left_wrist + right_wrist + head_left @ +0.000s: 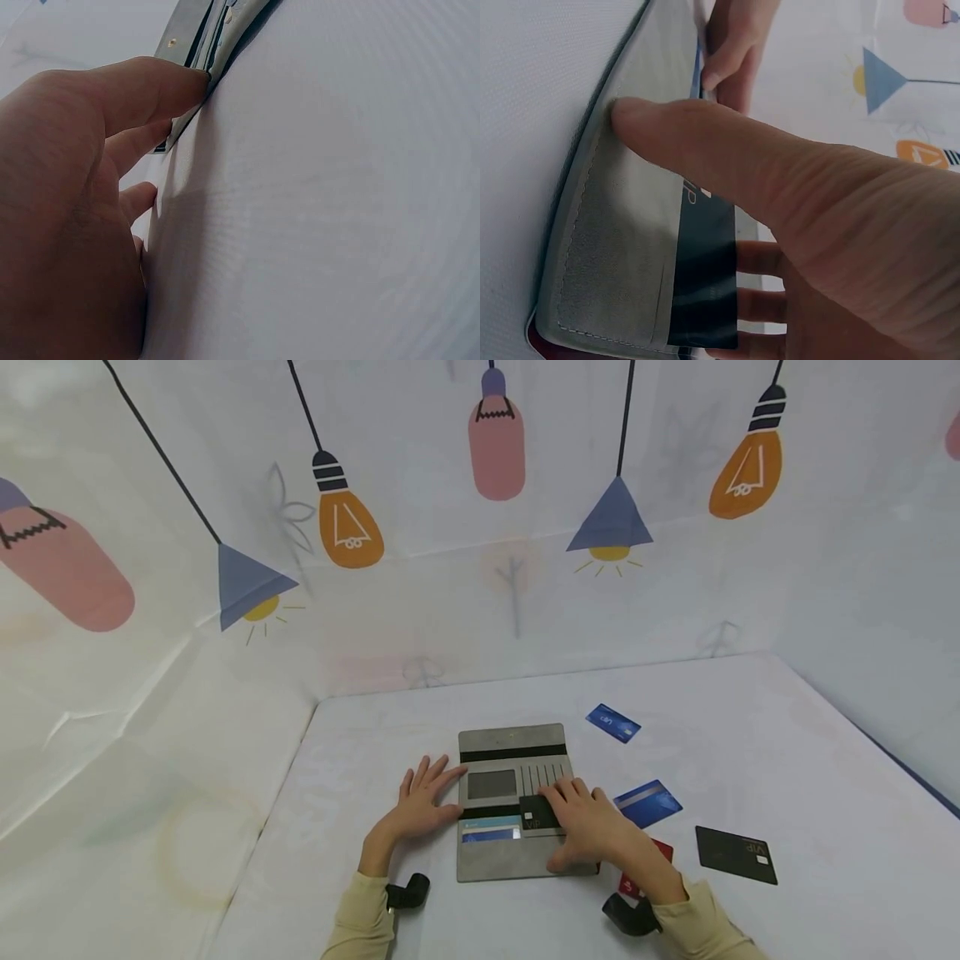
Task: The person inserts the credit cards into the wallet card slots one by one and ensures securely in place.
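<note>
1. Fingers of the right hand [592, 831] lie fairly straight on a black card [538, 814], pressing it flat on the open grey wallet [517, 860]; the right wrist view shows the thumb [705, 150] stretched over the wallet's near flap beside the card. The grip is not curled round anything.
2. Card and slot: the black card sits right under the fingertips, its long axis running across the wallet, with the row of slots [546, 774] just beyond it, away from the person. The right hand is the nearer one.
3. Left hand [420, 806] rests with spread, straight fingers on the surface, fingertips touching the wallet's left edge; the left wrist view shows a fingertip [184, 82] against that edge.
4. Already in the lower pocket, left of the grip: a blue card [491, 832].
5. Writing: "VIP" on the black card under the grip.
6. Right of the grip on the surface: a blue card [647, 802] near, a red card [660, 850] partly under the wrist, a black card [735, 854] marked "VIP", and another blue card [612, 722] farther off.
</note>
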A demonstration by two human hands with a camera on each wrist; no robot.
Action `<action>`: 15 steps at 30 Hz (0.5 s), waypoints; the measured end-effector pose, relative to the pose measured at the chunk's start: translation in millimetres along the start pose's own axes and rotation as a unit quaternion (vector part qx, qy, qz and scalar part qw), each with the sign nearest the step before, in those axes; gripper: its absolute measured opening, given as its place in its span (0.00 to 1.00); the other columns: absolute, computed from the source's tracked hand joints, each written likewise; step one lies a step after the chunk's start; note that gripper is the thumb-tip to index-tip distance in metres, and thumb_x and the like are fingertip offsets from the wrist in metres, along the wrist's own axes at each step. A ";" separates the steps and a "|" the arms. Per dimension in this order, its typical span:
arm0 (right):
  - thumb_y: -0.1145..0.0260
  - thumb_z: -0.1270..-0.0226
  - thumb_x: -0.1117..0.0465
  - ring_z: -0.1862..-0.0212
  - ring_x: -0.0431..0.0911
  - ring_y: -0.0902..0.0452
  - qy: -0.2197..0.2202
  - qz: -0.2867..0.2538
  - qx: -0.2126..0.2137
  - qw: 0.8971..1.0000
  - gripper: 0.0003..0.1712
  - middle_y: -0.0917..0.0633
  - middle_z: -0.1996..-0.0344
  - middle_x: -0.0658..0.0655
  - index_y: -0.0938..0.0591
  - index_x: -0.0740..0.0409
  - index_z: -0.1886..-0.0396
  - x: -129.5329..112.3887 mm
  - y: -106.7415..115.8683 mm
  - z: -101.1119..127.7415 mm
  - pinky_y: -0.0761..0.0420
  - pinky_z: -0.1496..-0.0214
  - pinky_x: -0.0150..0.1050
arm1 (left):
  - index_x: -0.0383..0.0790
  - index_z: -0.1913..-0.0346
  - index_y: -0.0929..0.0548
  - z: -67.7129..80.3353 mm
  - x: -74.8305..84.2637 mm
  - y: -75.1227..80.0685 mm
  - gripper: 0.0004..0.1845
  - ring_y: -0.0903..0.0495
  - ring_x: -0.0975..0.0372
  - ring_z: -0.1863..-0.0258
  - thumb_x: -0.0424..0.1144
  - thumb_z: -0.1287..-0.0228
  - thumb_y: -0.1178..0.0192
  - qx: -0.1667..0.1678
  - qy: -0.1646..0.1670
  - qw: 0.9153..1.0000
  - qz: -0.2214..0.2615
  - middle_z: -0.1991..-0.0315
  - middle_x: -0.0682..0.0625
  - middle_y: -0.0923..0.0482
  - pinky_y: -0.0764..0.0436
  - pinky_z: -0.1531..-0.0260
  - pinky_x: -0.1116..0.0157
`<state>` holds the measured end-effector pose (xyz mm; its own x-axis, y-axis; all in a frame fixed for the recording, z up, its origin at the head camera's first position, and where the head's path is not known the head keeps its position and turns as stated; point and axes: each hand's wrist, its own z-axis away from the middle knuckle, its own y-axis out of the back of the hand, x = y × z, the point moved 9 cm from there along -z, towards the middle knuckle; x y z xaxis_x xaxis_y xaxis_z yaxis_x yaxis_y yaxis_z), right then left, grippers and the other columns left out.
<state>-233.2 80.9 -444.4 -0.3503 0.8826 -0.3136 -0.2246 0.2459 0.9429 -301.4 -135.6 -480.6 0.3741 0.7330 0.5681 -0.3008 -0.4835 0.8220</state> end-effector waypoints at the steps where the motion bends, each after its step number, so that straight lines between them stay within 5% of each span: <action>1: 0.17 0.63 0.43 0.39 0.59 0.35 -0.002 0.000 -0.002 1.000 0.55 0.29 0.40 0.62 0.30 0.58 0.34 -0.5 0.0 0.5 0.31 0.40 0.65 | 0.47 0.27 0.33 0.2 -0.4 -0.3 0.34 0.66 0.41 0.22 0.47 0.36 0.41 0.000 0.000 1.000 -0.001 0.22 0.40 0.50 0.68 0.29 0.38; 15: 0.17 0.64 0.44 0.42 0.58 0.33 0.004 0.034 0.023 0.999 0.53 0.29 0.42 0.61 0.27 0.58 0.37 -5.3 2.3 1.8 0.29 0.44 0.64 | 0.48 0.27 0.33 1.1 -0.1 0.2 0.34 0.66 0.41 0.22 0.47 0.36 0.41 0.000 0.003 1.000 0.000 0.22 0.40 0.50 0.68 0.29 0.39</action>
<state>-230.2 77.5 -440.4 -0.3704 0.8947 -0.2496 -0.1574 0.2044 0.9661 -300.5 -136.2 -480.4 0.3697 0.7357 0.5675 -0.2999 -0.4836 0.8223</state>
